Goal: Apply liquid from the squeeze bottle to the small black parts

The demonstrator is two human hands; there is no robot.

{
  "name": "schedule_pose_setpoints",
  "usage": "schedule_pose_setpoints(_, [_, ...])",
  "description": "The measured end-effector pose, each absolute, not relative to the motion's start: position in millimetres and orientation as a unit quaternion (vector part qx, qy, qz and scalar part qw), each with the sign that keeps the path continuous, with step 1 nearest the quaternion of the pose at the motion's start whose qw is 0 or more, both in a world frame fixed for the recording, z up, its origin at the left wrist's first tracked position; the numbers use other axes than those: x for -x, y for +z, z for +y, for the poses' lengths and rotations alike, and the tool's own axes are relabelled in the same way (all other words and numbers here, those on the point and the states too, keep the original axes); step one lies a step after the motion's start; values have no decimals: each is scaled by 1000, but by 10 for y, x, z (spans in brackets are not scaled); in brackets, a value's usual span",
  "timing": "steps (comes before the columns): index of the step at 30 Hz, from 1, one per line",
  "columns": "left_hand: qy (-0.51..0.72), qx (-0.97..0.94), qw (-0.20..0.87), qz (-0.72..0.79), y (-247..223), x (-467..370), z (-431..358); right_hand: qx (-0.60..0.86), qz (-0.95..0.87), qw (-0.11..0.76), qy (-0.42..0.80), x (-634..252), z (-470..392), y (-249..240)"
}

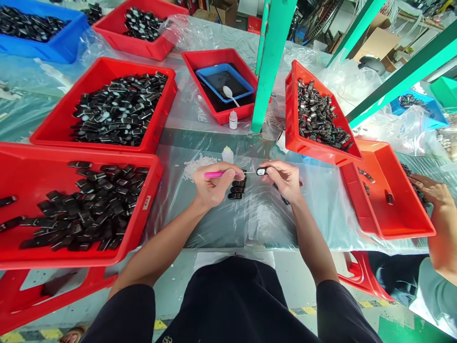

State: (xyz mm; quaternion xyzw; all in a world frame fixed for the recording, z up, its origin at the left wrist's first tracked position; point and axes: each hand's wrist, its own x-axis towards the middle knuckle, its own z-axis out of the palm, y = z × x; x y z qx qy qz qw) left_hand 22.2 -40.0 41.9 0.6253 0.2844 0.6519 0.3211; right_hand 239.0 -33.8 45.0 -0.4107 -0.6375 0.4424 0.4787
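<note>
My left hand (216, 183) is closed around a pink-handled tool (213, 175) with a thin metal shaft that points right. The shaft's tip reaches a small black part (262, 171) with a whitish oval face, pinched in the fingers of my right hand (285, 178). Whether the tip touches it I cannot tell. Several similar black parts (235, 189) lie in a column on the plastic-covered table beside my left fingers. Behind that hand are a heap of small white bits (200, 166) and a white bottle (227, 155). Another dark piece (285, 200) lies partly hidden beneath my right hand.
Red bins of black parts stand at left (96, 190) and behind it (121, 109); another red bin (323, 114) is tilted at right. A green post (269, 71) rises beyond my hands. A co-worker's hand (432, 190) is beyond the orange-red bin (403, 214).
</note>
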Motion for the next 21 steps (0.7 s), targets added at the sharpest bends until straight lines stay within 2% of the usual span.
schedule_pose_setpoints(7, [636,-628,336,297,409,-249,-422,391,-625,480,476,-2335,-349,431])
schedule_pose_setpoints(21, [606,-746,140,238,358,-215,-398,406,-615,479,477,-2350,-319,420])
